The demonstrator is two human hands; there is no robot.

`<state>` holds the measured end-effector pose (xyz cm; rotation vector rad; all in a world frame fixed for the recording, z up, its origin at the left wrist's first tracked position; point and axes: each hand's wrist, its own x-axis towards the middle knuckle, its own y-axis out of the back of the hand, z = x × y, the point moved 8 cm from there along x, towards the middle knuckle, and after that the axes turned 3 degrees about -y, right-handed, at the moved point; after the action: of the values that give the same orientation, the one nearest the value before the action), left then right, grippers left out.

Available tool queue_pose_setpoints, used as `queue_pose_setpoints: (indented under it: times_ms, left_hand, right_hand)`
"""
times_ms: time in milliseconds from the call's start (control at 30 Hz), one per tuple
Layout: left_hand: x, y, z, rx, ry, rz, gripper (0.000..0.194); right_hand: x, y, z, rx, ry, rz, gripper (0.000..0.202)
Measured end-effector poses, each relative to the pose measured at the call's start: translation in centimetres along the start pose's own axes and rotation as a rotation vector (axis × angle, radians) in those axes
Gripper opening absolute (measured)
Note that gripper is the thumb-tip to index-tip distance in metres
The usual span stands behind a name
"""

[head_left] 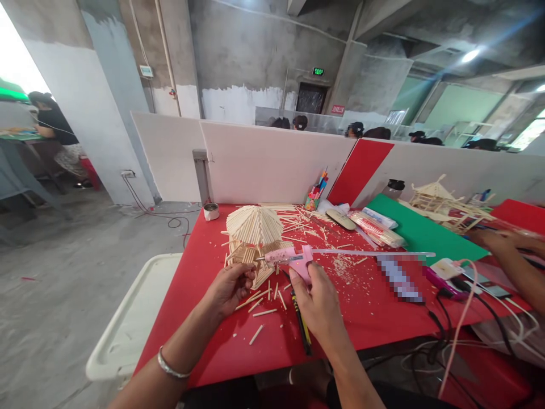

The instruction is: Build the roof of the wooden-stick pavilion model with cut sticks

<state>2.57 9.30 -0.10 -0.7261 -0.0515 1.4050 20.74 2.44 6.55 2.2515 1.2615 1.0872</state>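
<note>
My right hand (319, 301) is wrapped round the handle of a pink hot glue gun (283, 255). A long translucent glue stick (374, 252) juts out of its back, and its metal nozzle points left. Close to that nozzle, the fingers of my left hand (230, 289) are pinched together; whatever they hold is too small to make out. Just behind both hands stands a small model house (254, 224) of pale wooden sticks with a sloping roof, its lower part partly covered by my left hand and the gun. Short cut sticks (265, 312) lie in front of it.
A black-and-yellow tool (304, 332) lies beside my right wrist. Loose sticks and shavings litter the red table (204, 335). Around it are a tin (210, 211), a pen holder (313, 200), packaged sticks (377, 227) and a power strip (445, 281). A co-worker's arm (511, 250) is at right.
</note>
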Motion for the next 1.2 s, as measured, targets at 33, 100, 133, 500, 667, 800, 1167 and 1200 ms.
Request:
queue_pose_setpoints:
  times_ms: [33,100,133,500,667,800,1167,1200]
  left_hand:
    - [0.1,0.1,0.0,0.001,-0.002,-0.001,0.012]
    - [0.3,0.1,-0.1,0.003,-0.008,-0.004,0.01]
    - [0.3,0.2,-0.1,0.003,-0.012,-0.006,0.01]
    - [0.3,0.2,0.1,0.03,-0.048,-0.021,0.012]
    - [0.1,0.1,0.2,0.04,-0.049,-0.024,0.012]
    - [0.2,0.1,0.2,0.047,-0.044,-0.031,0.012]
    - [-2.8,0.4,-2.2,0.128,-0.057,-0.158,0.028]
    - [-3.4,0.4,-2.7,0.148,-0.055,-0.174,0.029]
  right_hand:
    - [0.0,-0.1,0.0,0.001,0.0,-0.006,0.035]
    - [0.0,-0.2,0.0,0.003,-0.002,-0.02,0.035]
    - [0.0,-0.3,0.0,0.002,-0.003,-0.024,0.035]
    - [-0.1,-0.5,0.0,-0.019,-0.006,-0.033,0.032]
    - [-0.1,-0.7,0.3,-0.006,-0.027,-0.057,0.033]
    - [-0.1,-0.7,0.5,-0.007,-0.032,-0.056,0.034]
    - [-1.3,1.6,5.8,-0.125,-0.146,0.084,0.045]
    - [-1.4,2.1,7.5,-0.199,-0.189,0.1,0.045]
